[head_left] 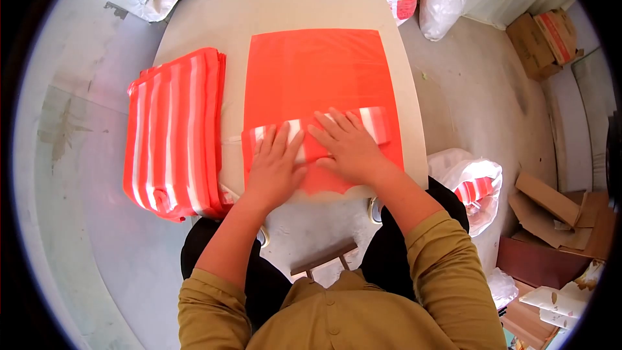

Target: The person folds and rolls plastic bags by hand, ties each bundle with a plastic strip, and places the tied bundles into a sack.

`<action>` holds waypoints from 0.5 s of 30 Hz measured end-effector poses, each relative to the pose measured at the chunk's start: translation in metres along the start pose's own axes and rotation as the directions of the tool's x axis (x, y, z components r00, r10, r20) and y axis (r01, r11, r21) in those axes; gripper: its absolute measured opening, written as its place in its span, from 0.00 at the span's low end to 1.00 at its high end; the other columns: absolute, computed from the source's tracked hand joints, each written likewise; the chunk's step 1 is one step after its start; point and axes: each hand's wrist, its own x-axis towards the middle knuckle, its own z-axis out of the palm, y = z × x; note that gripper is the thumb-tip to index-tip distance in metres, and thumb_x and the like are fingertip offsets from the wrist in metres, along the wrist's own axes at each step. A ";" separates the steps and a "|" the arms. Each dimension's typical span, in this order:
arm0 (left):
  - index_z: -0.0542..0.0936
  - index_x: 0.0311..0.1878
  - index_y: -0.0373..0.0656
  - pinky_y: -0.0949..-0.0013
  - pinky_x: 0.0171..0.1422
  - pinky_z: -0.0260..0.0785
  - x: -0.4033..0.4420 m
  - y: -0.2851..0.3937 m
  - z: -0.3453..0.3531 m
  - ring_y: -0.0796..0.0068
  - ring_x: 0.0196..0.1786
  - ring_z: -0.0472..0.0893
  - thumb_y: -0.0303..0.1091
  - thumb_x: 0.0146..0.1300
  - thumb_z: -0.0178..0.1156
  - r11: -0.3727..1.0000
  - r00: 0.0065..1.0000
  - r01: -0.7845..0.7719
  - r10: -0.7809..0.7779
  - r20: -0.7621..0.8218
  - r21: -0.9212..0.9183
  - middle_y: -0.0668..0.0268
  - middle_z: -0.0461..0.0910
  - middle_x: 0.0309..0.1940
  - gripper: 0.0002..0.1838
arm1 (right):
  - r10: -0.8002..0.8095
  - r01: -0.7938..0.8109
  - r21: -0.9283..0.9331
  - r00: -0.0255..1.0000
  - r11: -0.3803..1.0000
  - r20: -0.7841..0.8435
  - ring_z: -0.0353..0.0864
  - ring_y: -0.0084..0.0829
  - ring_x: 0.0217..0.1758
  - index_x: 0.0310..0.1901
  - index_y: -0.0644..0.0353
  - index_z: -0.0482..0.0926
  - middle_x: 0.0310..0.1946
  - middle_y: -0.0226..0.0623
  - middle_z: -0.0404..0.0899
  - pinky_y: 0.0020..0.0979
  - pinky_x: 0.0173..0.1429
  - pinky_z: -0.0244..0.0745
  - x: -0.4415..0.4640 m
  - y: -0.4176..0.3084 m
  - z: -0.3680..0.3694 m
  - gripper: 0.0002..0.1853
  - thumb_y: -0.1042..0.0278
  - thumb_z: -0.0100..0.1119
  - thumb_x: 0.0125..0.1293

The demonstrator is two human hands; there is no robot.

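Before you stands a beige table with rounded sides. On it lies a flat, smooth, glossy red plastic sheet, roughly rectangular, its long axis running away from you. To its left sits a thick stack of folded red, pink and white striped plastic, also lengthwise away from you. Across the sheet's nearer part lies a folded red-and-white striped plastic band, its long axis left to right. On your right, an open white plastic sack holds red-and-white striped material. Your left hand and right hand press the band, palms down, fingers extended, not closed around it.
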 end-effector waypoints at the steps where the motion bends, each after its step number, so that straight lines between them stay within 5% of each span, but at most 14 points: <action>1: 0.65 0.81 0.57 0.42 0.86 0.47 0.000 0.000 -0.002 0.46 0.86 0.52 0.45 0.67 0.66 1.000 1.000 0.015 -0.015 0.015 0.013 0.53 0.55 0.84 0.39 | 0.007 -0.007 -0.009 1.000 1.000 0.005 0.54 0.49 0.85 0.78 0.50 0.66 0.82 0.40 0.59 0.55 0.86 0.49 -0.002 0.004 -0.004 0.42 0.44 0.68 0.66; 9: 0.67 0.81 0.56 0.48 0.86 0.50 -0.012 -0.009 -0.013 0.46 0.86 0.51 0.44 0.66 0.68 1.000 0.999 0.005 -0.006 0.033 0.026 0.54 0.56 0.84 0.40 | 0.100 -0.098 -0.055 0.994 0.994 0.035 0.53 0.50 0.85 0.77 0.48 0.69 0.82 0.43 0.59 0.56 0.86 0.47 -0.019 0.021 -0.015 0.39 0.45 0.67 0.68; 12: 0.76 0.72 0.51 0.53 0.81 0.61 -0.016 -0.034 -0.038 0.48 0.83 0.60 0.33 0.64 0.70 0.955 0.996 -0.045 0.067 0.063 -0.294 0.55 0.65 0.79 0.31 | 0.092 -0.093 -0.058 0.996 0.994 -0.018 0.54 0.50 0.85 0.75 0.51 0.71 0.81 0.44 0.60 0.57 0.85 0.48 -0.020 0.019 -0.017 0.36 0.45 0.65 0.69; 13: 0.82 0.57 0.44 0.57 0.68 0.73 -0.018 -0.032 -0.055 0.51 0.71 0.73 0.22 0.59 0.69 0.924 1.000 -0.021 0.020 -0.006 -0.382 0.57 0.77 0.65 0.21 | 0.077 -0.079 -0.067 0.996 0.995 -0.035 0.54 0.51 0.85 0.74 0.52 0.72 0.81 0.44 0.61 0.57 0.85 0.49 -0.019 0.017 -0.022 0.35 0.45 0.64 0.70; 15: 0.81 0.50 0.43 0.57 0.62 0.74 -0.035 -0.047 -0.080 0.53 0.62 0.76 0.22 0.56 0.70 0.951 0.992 0.073 -0.038 0.119 -0.301 0.59 0.79 0.56 0.18 | 0.037 -0.042 -0.064 0.996 0.997 -0.083 0.56 0.51 0.83 0.72 0.54 0.73 0.79 0.45 0.62 0.57 0.84 0.50 -0.015 0.013 -0.029 0.33 0.48 0.64 0.69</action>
